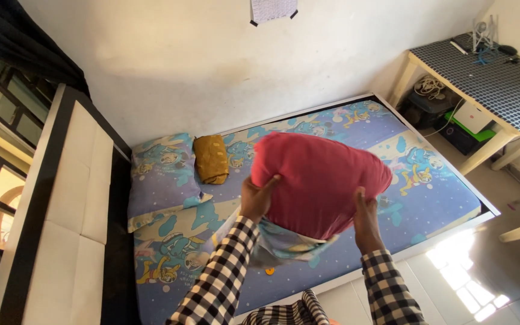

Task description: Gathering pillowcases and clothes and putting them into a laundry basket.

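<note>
Gripping a red pillow [320, 180] from both sides: left hand [257, 198] at its 9 o'clock edge, right hand [365, 219] at 4 o'clock, fingers of each closed on the fabric. Pillow held in the air above the bed [428, 198]; a patterned pillowcase [284, 244] hangs at its 6 o'clock. Bed items: cartoon-print sheet, matching pillow [160, 174] at 9 o'clock, mustard cushion [212, 159] just beside it. Worktop [495, 84] with checked cover at 2 o'clock.
</note>
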